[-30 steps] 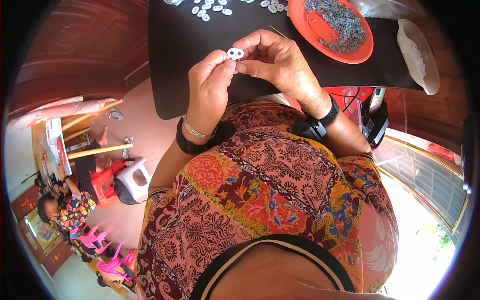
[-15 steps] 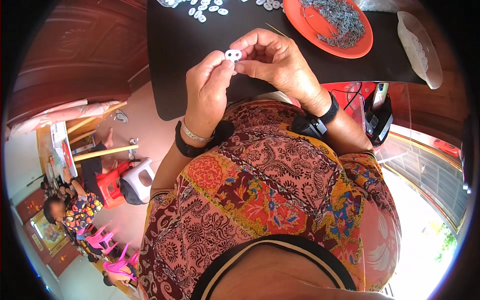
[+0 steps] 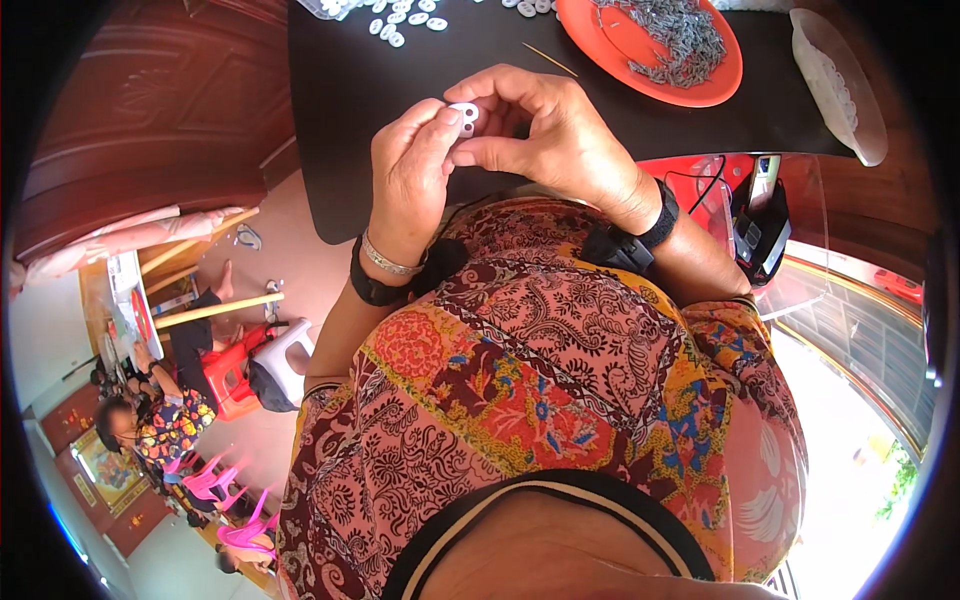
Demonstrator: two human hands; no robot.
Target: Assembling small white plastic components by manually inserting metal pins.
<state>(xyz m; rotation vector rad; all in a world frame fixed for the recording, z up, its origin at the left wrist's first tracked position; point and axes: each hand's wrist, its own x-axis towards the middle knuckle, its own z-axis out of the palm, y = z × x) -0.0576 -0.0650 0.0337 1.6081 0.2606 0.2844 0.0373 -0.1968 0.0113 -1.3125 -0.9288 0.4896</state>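
Above the near part of the black table [image 3: 345, 130], a small white oval plastic piece [image 3: 468, 112] with dark round holes is tilted between my hands. My left hand [image 3: 412, 165] pinches it between thumb and fingers, covering its left side. Curled around its right side, my right hand [image 3: 565, 130] has its index finger at the upper edge and its thumb just below. The exact contact of the right fingertips is partly hidden. Similar loose white oval pieces [image 3: 396, 17] lie beyond my hands.
An orange-red plate [image 3: 645, 85] holds a heap of small grey parts [image 3: 690, 45]. A thin yellowish stick [image 3: 550, 59] lies beside it. At the right stands a translucent white tray [image 3: 815, 75] holding white pieces. A person [image 3: 175, 425] sits farther off at left, near a red stool [image 3: 230, 385].
The white piece has turned between my fingers, so its holes now line up more upright. My right thumb has shifted slightly left and down.
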